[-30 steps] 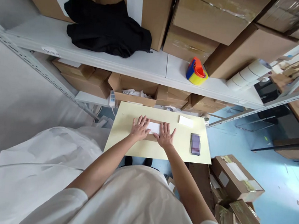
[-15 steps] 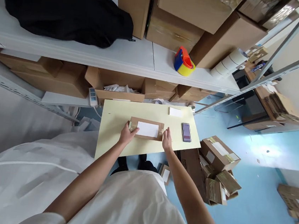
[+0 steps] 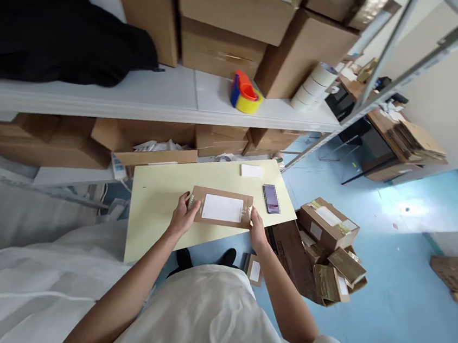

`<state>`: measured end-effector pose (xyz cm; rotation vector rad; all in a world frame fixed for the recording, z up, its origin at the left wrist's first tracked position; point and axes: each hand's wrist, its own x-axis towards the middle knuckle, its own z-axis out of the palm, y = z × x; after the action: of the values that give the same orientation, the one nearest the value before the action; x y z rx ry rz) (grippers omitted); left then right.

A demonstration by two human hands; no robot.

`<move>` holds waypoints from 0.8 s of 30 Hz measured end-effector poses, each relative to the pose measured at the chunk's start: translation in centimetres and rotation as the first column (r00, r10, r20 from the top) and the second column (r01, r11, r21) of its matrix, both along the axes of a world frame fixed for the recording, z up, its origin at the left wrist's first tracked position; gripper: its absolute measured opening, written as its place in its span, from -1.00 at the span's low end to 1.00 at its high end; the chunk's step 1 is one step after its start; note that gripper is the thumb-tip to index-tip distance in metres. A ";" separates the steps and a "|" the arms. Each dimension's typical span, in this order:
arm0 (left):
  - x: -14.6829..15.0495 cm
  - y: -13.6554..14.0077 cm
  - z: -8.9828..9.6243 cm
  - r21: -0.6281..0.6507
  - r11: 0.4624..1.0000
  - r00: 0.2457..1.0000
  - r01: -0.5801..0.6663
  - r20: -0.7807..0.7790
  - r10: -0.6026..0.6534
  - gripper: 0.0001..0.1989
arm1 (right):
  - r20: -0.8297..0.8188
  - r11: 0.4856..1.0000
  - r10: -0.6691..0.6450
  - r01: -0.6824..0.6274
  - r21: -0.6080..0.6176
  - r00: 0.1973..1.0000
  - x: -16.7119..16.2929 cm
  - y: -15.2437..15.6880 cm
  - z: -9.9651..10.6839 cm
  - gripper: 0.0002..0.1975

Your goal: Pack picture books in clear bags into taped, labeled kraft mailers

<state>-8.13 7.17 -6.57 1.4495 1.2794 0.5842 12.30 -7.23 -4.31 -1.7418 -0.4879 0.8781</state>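
Observation:
Between my two hands is a small brown cardboard box (image 3: pixel 197 212) with a white label (image 3: pixel 222 208) on top and clear tape at its ends. My left hand (image 3: pixel 184 214) grips the left end, thumb on the upper face. At the right end, my right hand (image 3: pixel 257 228) closes on the box's edge. The box appears raised over the pale yellow tabletop (image 3: pixel 155 213). To the right on the table lie a phone (image 3: pixel 271 199), its screen pixelated, and a stack of white labels (image 3: pixel 251 171).
Behind the table a grey shelf (image 3: pixel 138 104) carries a tape dispenser (image 3: pixel 245 92), tape rolls (image 3: pixel 313 87), cartons (image 3: pixel 229 46) and a black garment (image 3: pixel 63 34). Packed boxes (image 3: pixel 328 223) are piled on the blue floor to the right. White sheeting (image 3: pixel 38 277) bulges at the left.
My right hand, earlier just off the box's right end, now grips it. The box looks larger and closer, lifted toward me. The camera view has swung rightward.

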 end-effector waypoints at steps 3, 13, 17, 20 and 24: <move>4.4 -2.6 1.9 -0.025 0.987 0.981 0.159 0.119 -0.155 -0.42 | 0.080 0.990 -0.140 0.142 -0.022 0.987 2.2 -6.4 1.2 -0.33; 26.0 -15.0 4.1 0.076 0.747 0.732 0.661 -0.287 -0.618 -0.37 | 0.356 0.850 -0.462 0.520 -0.084 0.812 12.7 -24.5 0.2 -0.37; 36.7 -20.7 4.9 0.124 0.532 0.544 0.837 -0.277 -0.792 -0.41 | 0.476 0.706 -0.590 0.703 -0.087 0.652 19.1 -30.9 0.3 -0.34; 44.2 -24.8 5.4 0.205 0.422 0.455 0.883 -0.152 -0.877 -0.43 | 0.535 0.638 -0.651 0.770 0.003 0.538 24.6 -35.3 1.0 -0.24; 49.4 -28.8 5.4 0.246 0.375 0.380 0.894 0.030 -0.925 -0.37 | 0.487 0.676 -0.675 0.729 0.108 0.554 28.5 -38.6 0.7 -0.16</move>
<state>41.25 -21.59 -1.21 1.9503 0.0978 0.0216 40.82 -45.79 -3.57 -2.0240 -0.0098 -0.1507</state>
